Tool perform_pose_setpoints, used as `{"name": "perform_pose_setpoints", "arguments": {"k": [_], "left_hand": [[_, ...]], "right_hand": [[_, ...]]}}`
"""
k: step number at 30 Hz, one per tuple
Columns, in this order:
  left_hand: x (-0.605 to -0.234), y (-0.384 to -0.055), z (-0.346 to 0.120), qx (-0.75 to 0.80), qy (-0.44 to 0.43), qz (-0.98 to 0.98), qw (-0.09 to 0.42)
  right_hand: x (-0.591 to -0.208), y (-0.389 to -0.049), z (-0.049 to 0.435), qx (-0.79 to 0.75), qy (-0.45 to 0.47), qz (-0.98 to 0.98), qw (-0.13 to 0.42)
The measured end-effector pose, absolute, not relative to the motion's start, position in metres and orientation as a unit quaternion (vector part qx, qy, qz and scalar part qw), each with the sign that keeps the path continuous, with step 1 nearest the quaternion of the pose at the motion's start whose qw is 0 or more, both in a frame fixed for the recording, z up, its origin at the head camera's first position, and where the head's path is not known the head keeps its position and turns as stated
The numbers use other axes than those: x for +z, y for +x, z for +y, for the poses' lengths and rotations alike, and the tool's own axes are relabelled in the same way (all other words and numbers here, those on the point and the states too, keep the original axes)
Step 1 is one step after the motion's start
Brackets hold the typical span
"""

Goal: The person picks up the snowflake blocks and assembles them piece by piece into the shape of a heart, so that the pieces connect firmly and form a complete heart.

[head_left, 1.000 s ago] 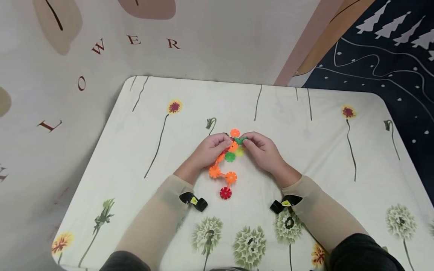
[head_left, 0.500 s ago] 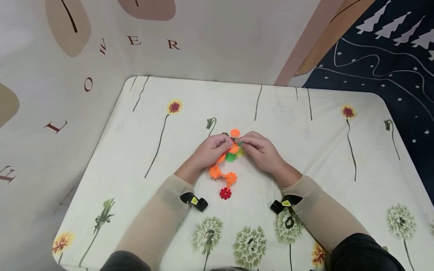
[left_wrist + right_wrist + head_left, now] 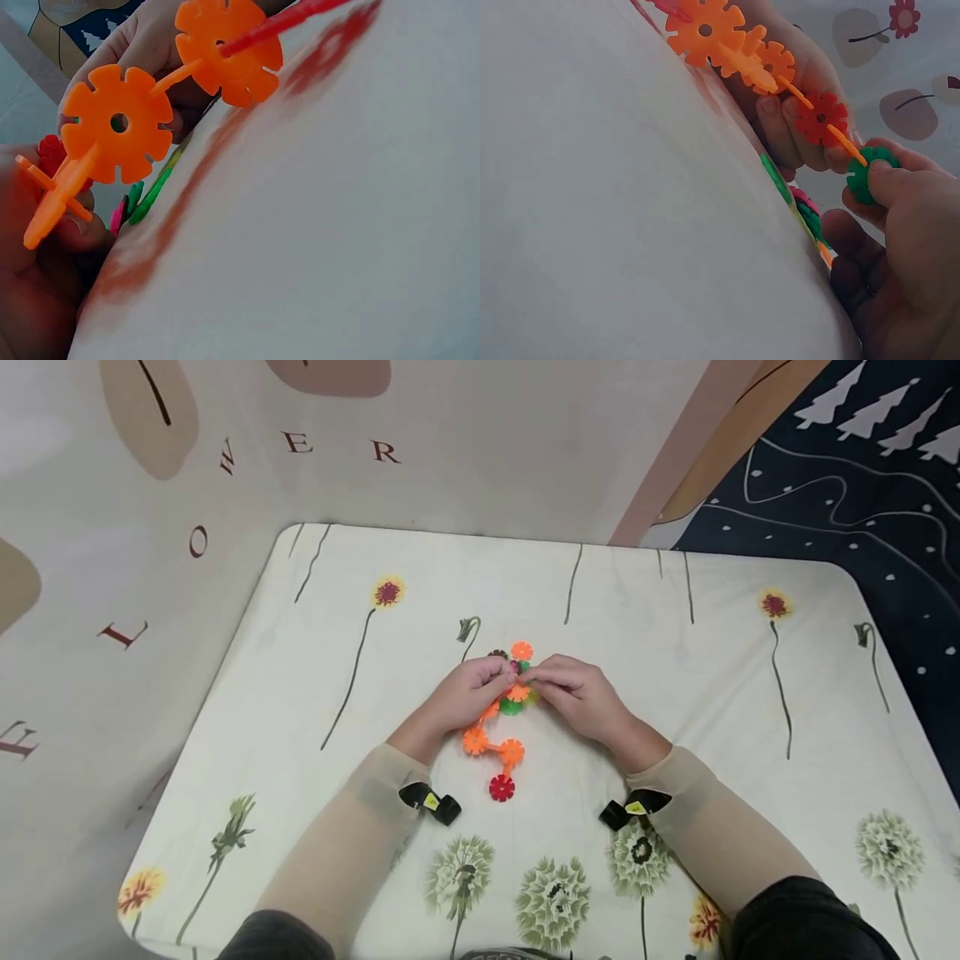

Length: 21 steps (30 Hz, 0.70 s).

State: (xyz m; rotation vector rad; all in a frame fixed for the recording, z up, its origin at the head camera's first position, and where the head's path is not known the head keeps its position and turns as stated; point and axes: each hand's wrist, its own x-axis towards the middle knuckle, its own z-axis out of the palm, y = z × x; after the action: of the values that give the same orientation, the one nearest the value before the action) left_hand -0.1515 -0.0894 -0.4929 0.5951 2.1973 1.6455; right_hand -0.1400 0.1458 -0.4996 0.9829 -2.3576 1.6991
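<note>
Disc chain (image 3: 476, 742) sat pinched in the left hand (image 3: 472, 692)! Opposite, the right hand (image 3: 583, 695) pinched a green disc (image 3: 859, 184), touching an orange disc (image 3: 846, 144).

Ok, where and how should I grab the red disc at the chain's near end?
Pinch the red disc by the left and right of its notched rim, probably best from the near side: that edge is free, while an orange piece joins it on the far side.

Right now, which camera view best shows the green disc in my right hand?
Right wrist: your right hand pinches the green disc there, its notched rim showing. Head: fingers hide most or all of it. Left wrist: at most a green sliver behind an orange disc.
</note>
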Motion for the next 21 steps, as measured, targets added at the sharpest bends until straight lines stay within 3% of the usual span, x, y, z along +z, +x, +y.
{"name": "perform_pose_setpoints", "arguments": {"k": [9, 16, 21], "left_hand": [[-0.4917, -0.1506, -0.0875, 0.593, 0.184, 0.767, 0.160], [-0.4894, -0.1485, -0.0854, 0.611, 0.168, 0.758, 0.155], [-0.4907, -0.1482, -0.0850, 0.627, 0.160, 0.753, 0.122]], "right_hand": [[-0.4970, -0.1383, 0.1465, 0.555, 0.280, -0.782, 0.038], [-0.4954, -0.1400, 0.1460, 0.527, 0.180, -0.830, 0.033], [-0.4947, -0.1417, 0.1477, 0.441, 0.192, -0.876, 0.035]]}}
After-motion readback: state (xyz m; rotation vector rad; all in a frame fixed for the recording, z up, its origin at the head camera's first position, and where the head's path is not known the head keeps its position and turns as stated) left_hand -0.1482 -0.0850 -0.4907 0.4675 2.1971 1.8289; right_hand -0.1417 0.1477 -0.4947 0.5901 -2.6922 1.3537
